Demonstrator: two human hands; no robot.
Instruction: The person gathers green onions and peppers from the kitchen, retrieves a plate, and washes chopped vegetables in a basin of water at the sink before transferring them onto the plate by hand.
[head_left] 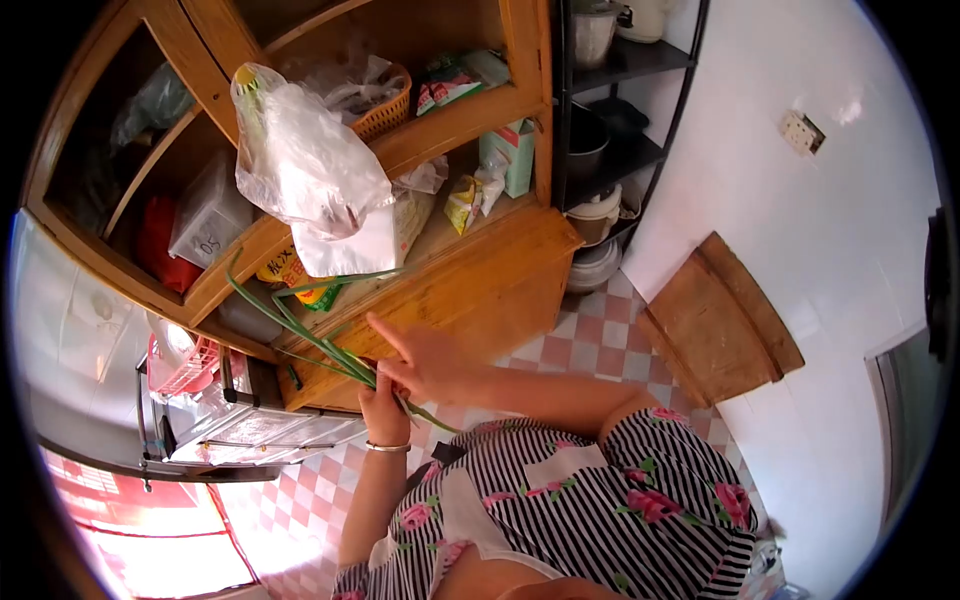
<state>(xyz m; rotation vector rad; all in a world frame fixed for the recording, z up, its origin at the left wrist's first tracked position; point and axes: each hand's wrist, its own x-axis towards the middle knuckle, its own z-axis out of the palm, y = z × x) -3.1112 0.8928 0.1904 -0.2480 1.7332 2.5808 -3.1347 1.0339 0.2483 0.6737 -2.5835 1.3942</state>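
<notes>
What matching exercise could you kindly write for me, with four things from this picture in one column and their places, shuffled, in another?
Things:
1. green onions
2. bracelet
3. wooden board
4. orange basket

Places:
A. against the white wall
B. held in the left hand
C. inside the cabinet
D. around a wrist

Right pairs: 1-B, 2-D, 3-A, 4-C
</notes>
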